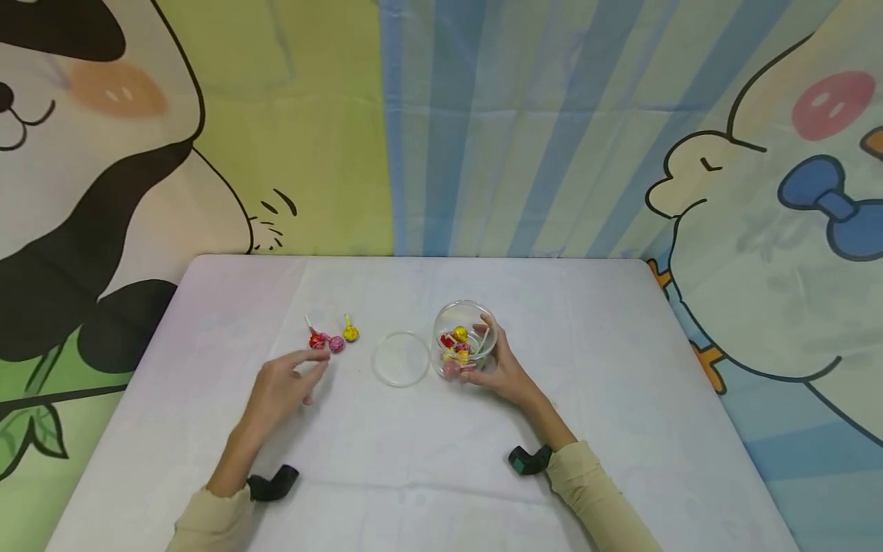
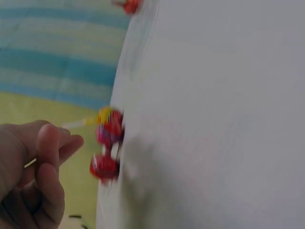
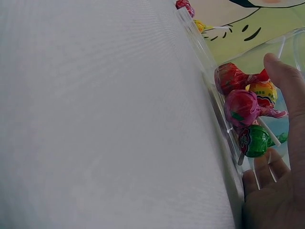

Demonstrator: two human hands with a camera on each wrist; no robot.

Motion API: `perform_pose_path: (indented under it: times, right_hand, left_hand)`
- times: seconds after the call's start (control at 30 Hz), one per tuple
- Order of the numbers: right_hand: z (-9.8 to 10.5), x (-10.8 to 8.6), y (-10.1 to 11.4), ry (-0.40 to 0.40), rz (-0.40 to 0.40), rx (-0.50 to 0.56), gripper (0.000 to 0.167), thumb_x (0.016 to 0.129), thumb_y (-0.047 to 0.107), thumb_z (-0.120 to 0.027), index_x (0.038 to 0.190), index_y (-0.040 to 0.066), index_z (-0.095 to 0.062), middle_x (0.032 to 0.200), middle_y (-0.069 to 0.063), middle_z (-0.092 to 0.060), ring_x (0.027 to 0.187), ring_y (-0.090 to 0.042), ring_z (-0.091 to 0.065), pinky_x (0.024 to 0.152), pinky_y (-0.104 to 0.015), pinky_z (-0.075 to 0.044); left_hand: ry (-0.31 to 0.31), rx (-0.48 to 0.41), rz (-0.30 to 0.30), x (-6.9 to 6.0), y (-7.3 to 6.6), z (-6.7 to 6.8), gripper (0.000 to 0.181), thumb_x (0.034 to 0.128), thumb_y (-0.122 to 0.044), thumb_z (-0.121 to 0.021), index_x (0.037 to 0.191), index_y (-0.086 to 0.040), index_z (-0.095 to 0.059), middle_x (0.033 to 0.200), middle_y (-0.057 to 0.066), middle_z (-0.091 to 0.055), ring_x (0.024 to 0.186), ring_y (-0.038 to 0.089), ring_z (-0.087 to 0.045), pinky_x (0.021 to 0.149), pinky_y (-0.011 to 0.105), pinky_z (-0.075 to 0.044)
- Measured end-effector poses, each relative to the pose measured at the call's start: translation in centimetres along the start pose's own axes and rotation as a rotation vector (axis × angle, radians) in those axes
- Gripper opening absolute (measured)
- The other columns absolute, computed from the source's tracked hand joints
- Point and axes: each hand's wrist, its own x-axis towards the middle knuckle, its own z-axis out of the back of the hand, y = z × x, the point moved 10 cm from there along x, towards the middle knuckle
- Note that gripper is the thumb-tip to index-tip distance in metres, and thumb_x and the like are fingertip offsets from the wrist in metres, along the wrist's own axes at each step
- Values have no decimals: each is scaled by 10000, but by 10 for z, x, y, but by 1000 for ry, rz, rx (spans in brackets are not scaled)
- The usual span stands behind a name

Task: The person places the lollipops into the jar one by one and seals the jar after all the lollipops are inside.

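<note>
The left hand (image 1: 279, 387) looks to be at the step of reaching for a loose lollipop, and that step calls for a light pinch. The yellow lollipop (image 1: 350, 333) lies a little to one side, while the red lollipop (image 1: 316, 340) and the pink lollipop (image 1: 336, 344) sit close together, so fingertips closing on one ball alone, or on its stick, would best avoid knocking the other. The jar (image 1: 448, 307) should be kept steady and upright meanwhile (its lid (image 1: 400, 359) lies flat just beside it, within reach of a careless tilt).

As for pose, the left hand comes in from the near left, fingers loosely bent and tips pointing toward the jar's side, near the loose lollipops. It seems to grasp nothing; the yellow one's stick merely appears past the fingers in the left wrist view. The right hand (image 1: 509, 372) comes from the near right and grips the jar, fingers and thumb curved around its wall. More lollipops (image 1: 459, 333) are inside the jar, which stands on the white table (image 1: 414, 437), right of the lid.
</note>
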Motion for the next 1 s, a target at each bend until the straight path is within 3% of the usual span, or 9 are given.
perform_pose_path:
  times: [0.07,0.17,0.27,0.37,0.47,0.67,0.73,0.87,1.0]
  right_hand:
    - [1,0,0,-1,6,7,1035,782,48,-769,1547,138,-77,1526,-240,-290,1452,-410,-256,1180,-615,-110]
    - [0,1,0,1,12,10,1033,782,52,-771,1546,126,-79,1525,-241,-293,1447,-412,-264,1177,-620,-116]
    - [0,2,-2,5,13,16,1029,783,49,-772,1545,131,-85,1522,-241,-298,1445,-410,-267,1181,-609,-117]
    - [-1,2,-2,3,14,20,1030,779,37,-772,1543,133,-88,1519,-248,-297,1444,-410,-265,1186,-600,-113]
    - [0,2,-1,-1,24,23,1031,774,29,-775,1542,136,-95,1517,-257,-299,1444,-415,-263,1183,-609,-110]
    - [0,2,1,-5,46,27,1032,767,5,-774,1539,112,-98,1513,-271,-299,1441,-425,-265,1175,-624,-119]
    - [0,2,2,-6,46,27,1034,767,4,-774,1540,99,-93,1514,-272,-296,1441,-425,-264,1175,-621,-120]
    - [1,2,1,-6,40,25,1036,770,16,-773,1541,76,-85,1516,-270,-293,1445,-418,-262,1178,-616,-115]
    - [1,1,0,-4,32,23,1032,771,26,-774,1541,83,-89,1516,-263,-296,1446,-412,-263,1180,-613,-110]
  left_hand:
    - [-48,38,-40,24,11,18,222,926,-136,-633,1135,-128,-705,523,14,-629,343,76,-451,370,250,-319]
    - [-50,95,-68,58,29,35,236,929,-95,-604,1145,-128,-695,545,39,-633,358,76,-434,391,253,-316]
    - [35,120,-65,80,45,34,261,930,-84,-595,1169,-133,-687,790,87,-696,410,103,-500,445,267,-365]
    - [135,152,-60,90,55,24,277,932,-92,-601,1195,-132,-678,1062,134,-666,467,125,-565,527,290,-406]
    - [174,209,-82,94,57,18,271,925,-107,-629,1190,-120,-685,1202,145,-632,512,111,-580,626,308,-409]
    - [121,307,-146,89,49,22,177,894,-133,-683,1058,-101,-743,1204,113,-653,829,205,-604,762,390,-442]
    - [99,329,-159,86,49,24,148,881,-136,-698,1016,-107,-752,1160,102,-664,878,228,-595,728,382,-445]
    - [73,356,-174,74,52,28,115,872,-138,-706,977,-127,-752,1039,69,-677,784,208,-594,621,304,-387]
    - [32,318,-174,59,53,33,105,866,-135,-713,967,-133,-743,987,67,-702,832,245,-634,644,331,-418]
